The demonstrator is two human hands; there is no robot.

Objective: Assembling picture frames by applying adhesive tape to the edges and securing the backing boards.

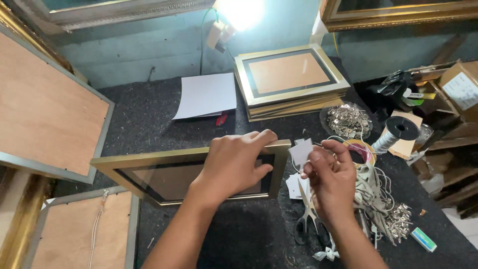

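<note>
My left hand (pixel 234 162) grips the top right edge of a gold picture frame (pixel 149 164) that stands tilted on the dark work surface (pixel 239 234), its black inner border facing me. My right hand (pixel 331 177) pinches a small white paper tag (pixel 300 152) with thin string just right of the frame's corner. Under that hand lie black-handled scissors (pixel 304 219) and several more white tags (pixel 293 185).
A stack of gold frames (pixel 289 74) and a white sheet (pixel 206 94) sit at the back. To the right lie a pile of metal hangers (pixel 348 120), a white thread spool (pixel 393 133), tape rolls and cord bundles (pixel 371 192). Frame backs (pixel 50 114) lean at left. A lamp (pixel 239 12) glares.
</note>
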